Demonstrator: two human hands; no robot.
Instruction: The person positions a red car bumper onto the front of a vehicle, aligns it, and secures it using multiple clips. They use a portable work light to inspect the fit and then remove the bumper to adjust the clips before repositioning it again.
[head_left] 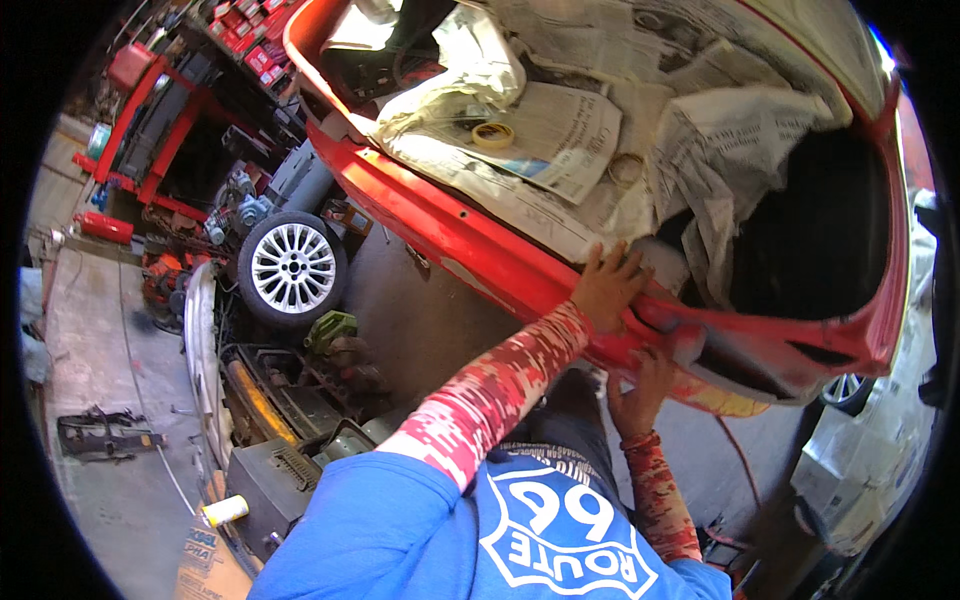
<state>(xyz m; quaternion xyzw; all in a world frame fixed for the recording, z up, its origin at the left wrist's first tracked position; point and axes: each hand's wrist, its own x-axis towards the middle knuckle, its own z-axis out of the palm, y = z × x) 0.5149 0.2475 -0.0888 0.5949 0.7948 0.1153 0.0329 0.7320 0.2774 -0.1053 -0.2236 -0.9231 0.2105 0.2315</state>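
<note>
A red car body (440, 212) spans the upper view, its wide opening lined with newspaper (560, 135). My left hand (608, 288) lies on the red sill at the edge of this opening, fingers spread and flat. Lower and to the right, my right hand (642, 395) touches the outer face of the same panel, its fingers stretched upward against it. Nothing shows in either hand. Beside them the panel has dull, dark patches and a recess (735, 368). Patterned red and white sleeves cover both forearms.
A roll of yellow tape (492, 135) rests on the newspaper. Left of the car stand a silver-spoked wheel (293, 267), a red metal frame (150, 130) and a grey metal box (270, 485) among loose parts. A plastic-covered shape (860, 470) is at the right.
</note>
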